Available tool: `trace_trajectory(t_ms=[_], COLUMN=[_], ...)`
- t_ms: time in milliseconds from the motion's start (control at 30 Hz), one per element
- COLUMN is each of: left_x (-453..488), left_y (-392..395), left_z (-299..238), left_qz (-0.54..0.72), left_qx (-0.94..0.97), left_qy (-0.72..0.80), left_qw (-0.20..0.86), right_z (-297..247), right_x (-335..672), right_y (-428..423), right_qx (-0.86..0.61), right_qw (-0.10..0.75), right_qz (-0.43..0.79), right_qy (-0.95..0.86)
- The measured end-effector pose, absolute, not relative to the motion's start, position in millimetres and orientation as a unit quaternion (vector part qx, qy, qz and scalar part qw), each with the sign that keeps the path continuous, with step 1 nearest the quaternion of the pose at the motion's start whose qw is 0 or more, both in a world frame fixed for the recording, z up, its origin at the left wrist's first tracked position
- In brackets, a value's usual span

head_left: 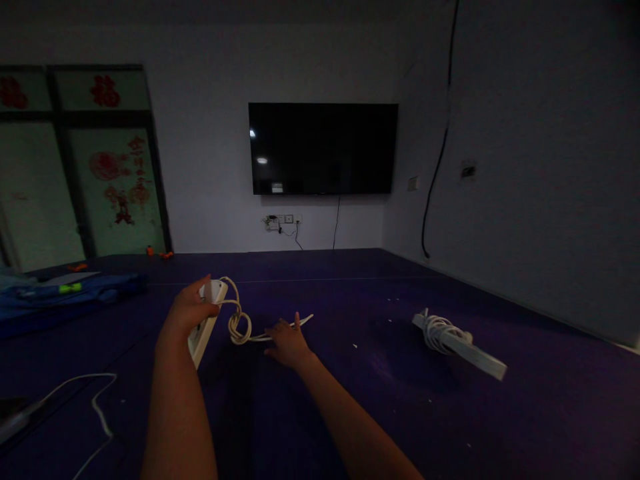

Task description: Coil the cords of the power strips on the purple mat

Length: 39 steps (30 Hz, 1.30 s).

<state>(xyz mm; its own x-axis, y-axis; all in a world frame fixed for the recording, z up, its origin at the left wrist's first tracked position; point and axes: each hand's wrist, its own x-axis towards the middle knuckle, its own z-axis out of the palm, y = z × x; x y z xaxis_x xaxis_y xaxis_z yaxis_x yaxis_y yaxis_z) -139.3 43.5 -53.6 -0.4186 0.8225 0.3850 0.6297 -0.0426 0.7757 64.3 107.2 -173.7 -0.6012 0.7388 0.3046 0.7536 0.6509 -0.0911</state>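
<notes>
My left hand (190,312) is closed around one end of a white power strip (206,320) and lifts it off the dark purple floor. Its white cable (239,327) loops down from the strip's top end and runs right along the floor. My right hand (286,341) rests on that cable, fingers curled and pinching it near the plug end (305,319). A second white power strip (463,347) with its cable wound around it lies on the floor to the right, away from both hands.
A black TV (323,148) hangs on the far wall above a wall socket (283,220). A blue bundle (65,293) lies at the left. A thin white cable (95,400) trails at lower left. A glass door (80,167) stands at the left.
</notes>
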Motion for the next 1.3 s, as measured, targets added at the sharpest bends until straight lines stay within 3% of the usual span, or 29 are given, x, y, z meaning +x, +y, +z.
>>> trace_trajectory(t_ms=[200, 400, 600, 733, 933, 1100, 1300], left_x=[-102.1, -88.7, -96.7, -95.3, -74.2, -50.9, -36.7], left_y=[9.8, -13.4, -13.6, -3.8, 14.5, 29.7, 39.2], left_z=[-14.4, 2.3, 1.3, -3.5, -12.3, -21.5, -35.1], left_qz=[0.567, 0.621, 0.652, 0.606, 0.514, 0.432, 0.314], left_qx=[0.592, 0.581, 0.539, 0.556, 0.642, 0.695, 0.742], left_qy=[0.541, 0.505, 0.506, 0.526, 0.476, 0.426, 0.372], left_qw=[0.188, 0.143, 0.169, 0.218, 0.313, 0.387, 0.460], right_z=[-146.3, -102.0, -54.0, -30.2, -11.7, -4.6, -1.8], right_x=[62.0, 91.1, 146.5, 168.7, 171.4, 175.7, 181.1], right_y=[102.9, 109.2, 91.0, 68.8, 52.8, 46.9, 41.9], right_qx=[-0.385, -0.386, -0.249, -0.203, -0.148, -0.147, -0.159], right_qw=[0.253, 0.314, 0.445, 0.557, 0.719, 0.775, 0.777], right_qz=[-0.002, 0.073, 0.271, 0.321, 0.284, 0.235, 0.208], right_qy=[-0.888, -0.864, -0.817, -0.738, -0.617, -0.568, -0.573])
